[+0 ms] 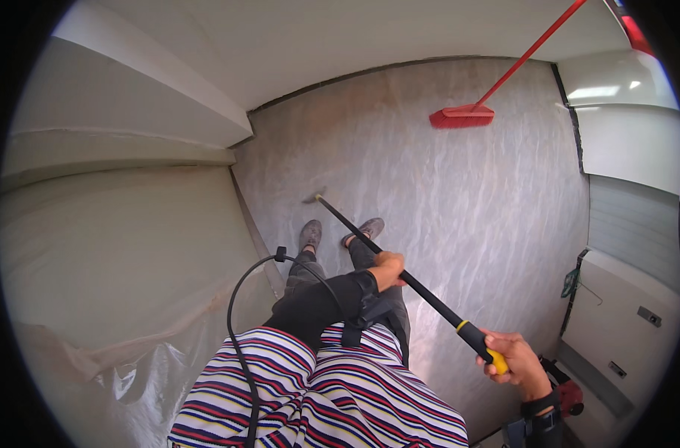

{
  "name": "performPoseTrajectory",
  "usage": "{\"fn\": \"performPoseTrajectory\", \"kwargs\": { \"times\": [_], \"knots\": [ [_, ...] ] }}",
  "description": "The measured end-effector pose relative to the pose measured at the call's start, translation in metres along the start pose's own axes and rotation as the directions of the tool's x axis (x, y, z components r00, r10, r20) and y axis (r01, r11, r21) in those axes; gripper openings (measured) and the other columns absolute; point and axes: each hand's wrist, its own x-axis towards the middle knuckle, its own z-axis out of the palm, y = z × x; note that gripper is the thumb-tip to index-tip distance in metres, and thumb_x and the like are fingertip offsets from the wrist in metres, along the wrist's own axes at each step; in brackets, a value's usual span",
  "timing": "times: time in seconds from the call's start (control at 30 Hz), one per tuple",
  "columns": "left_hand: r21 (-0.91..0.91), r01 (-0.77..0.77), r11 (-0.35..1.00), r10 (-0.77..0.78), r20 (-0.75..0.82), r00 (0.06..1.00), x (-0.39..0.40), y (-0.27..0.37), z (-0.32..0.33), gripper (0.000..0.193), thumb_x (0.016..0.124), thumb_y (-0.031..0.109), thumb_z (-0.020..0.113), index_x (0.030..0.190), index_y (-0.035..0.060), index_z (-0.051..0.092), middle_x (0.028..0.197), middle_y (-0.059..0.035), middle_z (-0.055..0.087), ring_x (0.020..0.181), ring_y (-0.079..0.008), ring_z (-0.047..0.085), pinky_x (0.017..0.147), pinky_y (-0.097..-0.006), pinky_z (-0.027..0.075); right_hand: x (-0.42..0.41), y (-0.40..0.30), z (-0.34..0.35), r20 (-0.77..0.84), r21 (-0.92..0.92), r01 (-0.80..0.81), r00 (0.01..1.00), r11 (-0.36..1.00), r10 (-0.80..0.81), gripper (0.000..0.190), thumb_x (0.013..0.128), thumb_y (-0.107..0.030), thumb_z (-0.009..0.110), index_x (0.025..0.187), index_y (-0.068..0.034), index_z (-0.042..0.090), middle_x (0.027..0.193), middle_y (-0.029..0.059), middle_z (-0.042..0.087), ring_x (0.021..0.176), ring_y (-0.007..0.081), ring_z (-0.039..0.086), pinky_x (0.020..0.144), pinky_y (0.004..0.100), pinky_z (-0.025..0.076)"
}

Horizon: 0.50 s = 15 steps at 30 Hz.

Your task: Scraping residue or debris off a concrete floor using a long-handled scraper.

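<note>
My left hand is wrapped around the middle of a black pole. At its upper end, by the yellow cap, my right hand grips the same tool. The pole slants down to the floor, and its blurred flat head, probably a scraper blade, lies just beyond my shoes. The head seems to touch the grey, streaked floor. Both forearms wear black bands or sleeves.
A red broom stands at the far wall, bristles down. Clear plastic sheeting hangs at the left wall. Sockets sit on the right wall, with a green object near it. A black cable loops by my left arm.
</note>
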Motion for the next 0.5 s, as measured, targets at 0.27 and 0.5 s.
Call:
{"fn": "performPoseTrajectory", "kwargs": {
  "times": [0.27,0.5],
  "knots": [
    [-0.492,0.080,0.867,-0.011,0.142,0.990,-0.022,-0.010,-0.061,0.024,0.075,0.009,0.042,0.094,-0.0046,0.041,0.070,-0.0171,0.053,0.053,-0.0310,0.057,0.041,-0.0426,0.050,0.014,-0.017,0.010,0.121,-0.237,0.065,0.992,0.969,-0.037,0.042,0.082,-0.017,0.048,0.121,-0.002,0.039,0.066,0.0073,0.054,0.044,0.0101,0.048,0.029,0.0183,0.026],
    [-0.610,-0.163,0.776,-0.139,-0.418,0.898,0.043,0.006,-0.133,0.017,0.077,0.012,0.044,0.068,-0.0017,0.050,0.053,-0.0136,0.051,0.039,-0.0238,0.053,0.034,-0.0372,0.044,0.087,-0.027,0.060,0.253,-0.263,0.200,0.958,0.944,-0.132,0.041,0.083,-0.018,0.048,0.121,-0.003,0.040,0.064,0.0058,0.052,0.043,0.0095,0.047,0.029,0.0184,0.026]
  ]
}}
